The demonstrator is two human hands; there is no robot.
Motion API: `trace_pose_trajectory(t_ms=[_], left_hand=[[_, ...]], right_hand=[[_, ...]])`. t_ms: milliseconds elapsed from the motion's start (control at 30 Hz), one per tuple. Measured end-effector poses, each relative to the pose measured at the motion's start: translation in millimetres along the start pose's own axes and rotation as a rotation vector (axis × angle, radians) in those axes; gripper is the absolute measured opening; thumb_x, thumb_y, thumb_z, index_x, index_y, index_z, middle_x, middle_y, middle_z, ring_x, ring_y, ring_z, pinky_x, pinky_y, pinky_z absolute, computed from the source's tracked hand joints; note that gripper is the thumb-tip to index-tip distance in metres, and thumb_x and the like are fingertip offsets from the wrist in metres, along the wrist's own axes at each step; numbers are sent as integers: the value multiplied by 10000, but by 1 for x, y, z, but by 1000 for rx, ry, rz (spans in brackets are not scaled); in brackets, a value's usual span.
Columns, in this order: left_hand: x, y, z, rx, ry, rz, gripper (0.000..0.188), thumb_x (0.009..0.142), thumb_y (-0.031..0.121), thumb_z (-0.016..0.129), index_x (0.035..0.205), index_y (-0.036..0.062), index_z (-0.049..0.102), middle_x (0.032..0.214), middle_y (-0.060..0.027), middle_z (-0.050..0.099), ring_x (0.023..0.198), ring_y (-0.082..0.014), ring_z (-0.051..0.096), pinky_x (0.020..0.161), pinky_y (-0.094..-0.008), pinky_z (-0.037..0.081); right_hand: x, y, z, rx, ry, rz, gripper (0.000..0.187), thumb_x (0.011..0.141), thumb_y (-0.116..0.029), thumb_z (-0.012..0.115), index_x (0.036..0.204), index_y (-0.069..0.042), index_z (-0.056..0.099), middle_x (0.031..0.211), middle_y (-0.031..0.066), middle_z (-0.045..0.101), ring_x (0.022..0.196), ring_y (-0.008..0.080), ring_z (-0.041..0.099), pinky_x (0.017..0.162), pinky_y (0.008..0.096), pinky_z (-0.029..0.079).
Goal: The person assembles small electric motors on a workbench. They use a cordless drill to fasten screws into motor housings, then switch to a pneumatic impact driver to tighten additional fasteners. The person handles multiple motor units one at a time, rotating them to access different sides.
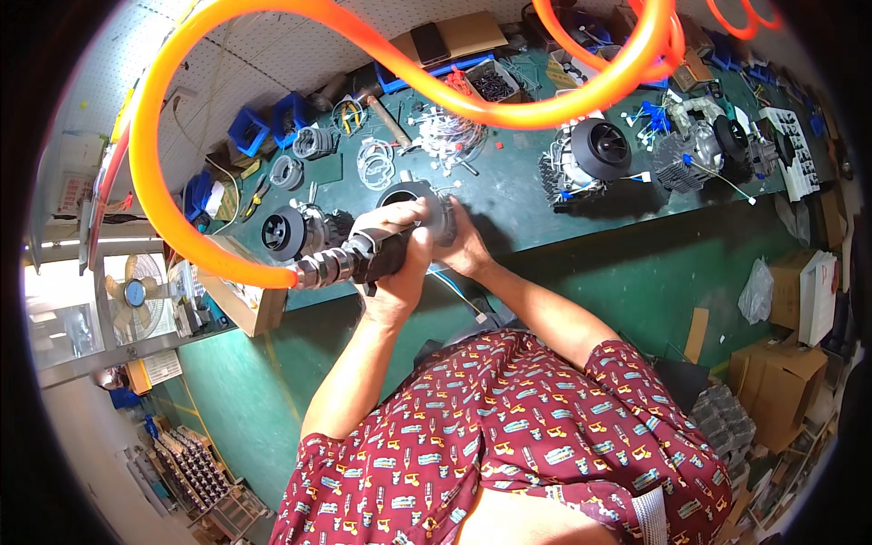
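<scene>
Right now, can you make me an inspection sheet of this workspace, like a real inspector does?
Surface: green worktop, crowded toward its back.
Job's things: black tool and grey metal part.
Clutter: blue bins, grey coils, black-wheeled assemblies on both sides.
Grips: left grip wraps the black tool; right grip is at the grey metal part's right side, fingers partly hidden.
Cables: orange hose loops from the tool's metal connector; white wires lie tangled behind.
Surroundings: green floor, fan at left, cardboard box at right.

Tool point(389, 258) at workbench point(518, 204) edge, fan point(136, 293) left, carton point(777, 392) right
</scene>
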State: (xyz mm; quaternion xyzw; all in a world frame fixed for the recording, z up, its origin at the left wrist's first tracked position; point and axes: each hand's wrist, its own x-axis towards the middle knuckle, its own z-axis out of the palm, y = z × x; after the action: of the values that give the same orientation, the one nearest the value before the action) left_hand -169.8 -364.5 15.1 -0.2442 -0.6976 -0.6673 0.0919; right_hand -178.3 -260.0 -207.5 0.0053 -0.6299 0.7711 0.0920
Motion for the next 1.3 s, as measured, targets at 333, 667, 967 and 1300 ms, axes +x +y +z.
trace_pose_trajectory(t_ms=[333, 667, 967, 1300], left_hand=[[-5, -2, -2, -90, 67, -25, 329, 927, 134, 757, 1153, 22, 545, 1145, -146, 680, 1121, -247, 661, 1044, -421, 501], [-7, -5, -6, -27, 34, -17, 312, 919, 88, 745, 1147, 22, 542, 1135, -150, 685, 1117, -253, 670, 1039, -418, 509], [23, 4, 3, 0, -261, -197, 302, 903, -40, 638, 1199, 9, 605, 1185, -128, 693, 1097, -200, 647, 1005, -382, 510], [20, -14, 12, -133, -248, -77, 294, 864, -147, 610, 1039, 56, 489, 924, -92, 622, 923, -219, 644, 1054, -514, 509]], right_hand=[[-3, -14, 1, -45, 9, 13, 936, 634, -184, 969, 1394, -49, 440, 1261, 135, 601, 1159, 265, 611, 1014, 408, 503], [-2, -10, 2, -70, 19, -10, 959, 640, -204, 970, 1414, -38, 429, 1268, 153, 595, 1164, 283, 613, 1006, 411, 506], [-1, -6, -1, -191, 24, -133, 966, 647, -222, 971, 1423, -27, 429, 1261, 169, 599, 1159, 298, 621, 993, 410, 512], [2, -29, -4, -349, 11, -449, 781, 694, -175, 954, 1321, -35, 511, 1180, 147, 623, 1069, 281, 642, 937, 394, 520]])
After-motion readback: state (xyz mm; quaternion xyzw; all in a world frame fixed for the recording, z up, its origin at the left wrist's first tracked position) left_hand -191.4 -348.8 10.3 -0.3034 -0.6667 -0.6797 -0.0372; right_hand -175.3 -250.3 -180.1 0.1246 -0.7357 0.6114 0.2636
